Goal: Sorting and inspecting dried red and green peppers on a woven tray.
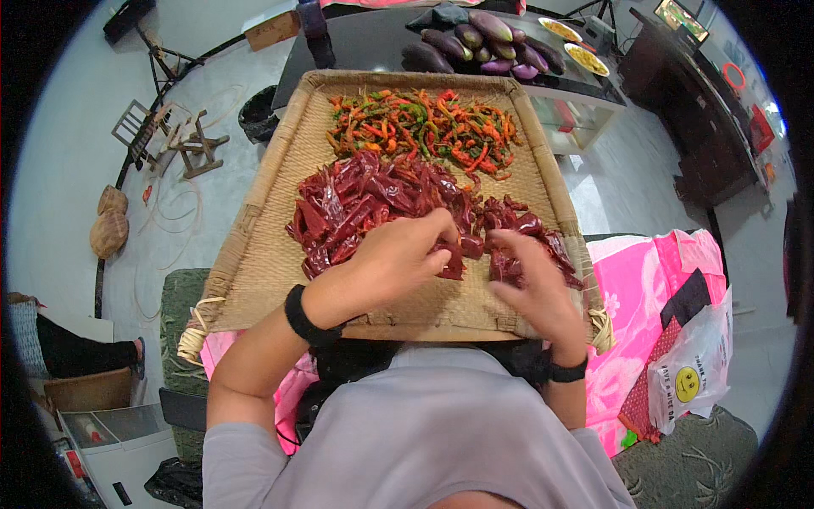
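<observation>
A woven tray with a raised rim lies in front of me. A large pile of dark red dried chili peppers fills its middle, and a smaller dark red pile lies at the right. Thin orange, red and green chilies are spread along the far end. My left hand is at the near right edge of the large pile, fingers curled by a dark red pepper; whether it grips it is unclear. My right hand, blurred, is over the smaller pile with thumb and fingers apart, nothing visible between them.
Beyond the tray, a black table holds several eggplants and two plates of food. Pink cloth and a plastic bag lie at the right. A wooden stand is on the floor at the left; a person's leg shows lower left.
</observation>
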The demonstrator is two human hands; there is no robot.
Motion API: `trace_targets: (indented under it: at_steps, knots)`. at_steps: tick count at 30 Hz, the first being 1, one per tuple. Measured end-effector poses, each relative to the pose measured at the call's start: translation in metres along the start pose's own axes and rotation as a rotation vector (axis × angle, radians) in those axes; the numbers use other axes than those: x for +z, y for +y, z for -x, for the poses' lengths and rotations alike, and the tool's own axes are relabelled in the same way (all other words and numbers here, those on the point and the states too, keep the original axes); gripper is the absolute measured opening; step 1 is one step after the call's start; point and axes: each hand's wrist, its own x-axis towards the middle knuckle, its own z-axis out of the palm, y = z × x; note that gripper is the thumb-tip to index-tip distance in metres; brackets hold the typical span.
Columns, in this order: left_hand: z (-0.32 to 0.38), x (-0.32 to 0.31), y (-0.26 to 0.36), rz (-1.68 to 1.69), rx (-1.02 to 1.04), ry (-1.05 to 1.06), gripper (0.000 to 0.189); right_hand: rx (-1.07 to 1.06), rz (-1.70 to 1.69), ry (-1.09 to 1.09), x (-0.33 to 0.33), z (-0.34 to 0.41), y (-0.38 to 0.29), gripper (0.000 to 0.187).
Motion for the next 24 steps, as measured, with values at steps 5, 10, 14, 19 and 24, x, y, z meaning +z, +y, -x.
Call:
trace_targets:
  at_steps: [5,10,14,19,24]
  knots:
    - [-0.018,0.024,-0.01,0.167,0.243,0.036,0.024,0.056,-0.155,0.014,0.022,-0.006,-0.006,0.041]
    - [-0.029,0.032,-0.032,-0.071,0.077,-0.06,0.029,0.128,0.152,0.148,-0.009,0.003,0.02,0.036]
    - [-0.031,0.056,-0.05,-0.221,0.235,-0.156,0.03,0.155,0.359,0.188,-0.025,0.013,0.038,0.037]
    - [-0.031,0.063,-0.046,-0.49,0.195,-0.278,0.031,0.047,0.252,0.205,-0.018,0.007,0.024,0.036]
    - [-0.028,0.047,-0.028,-0.223,0.231,-0.013,0.024,0.171,-0.236,-0.025,0.003,0.0,0.012,0.037]
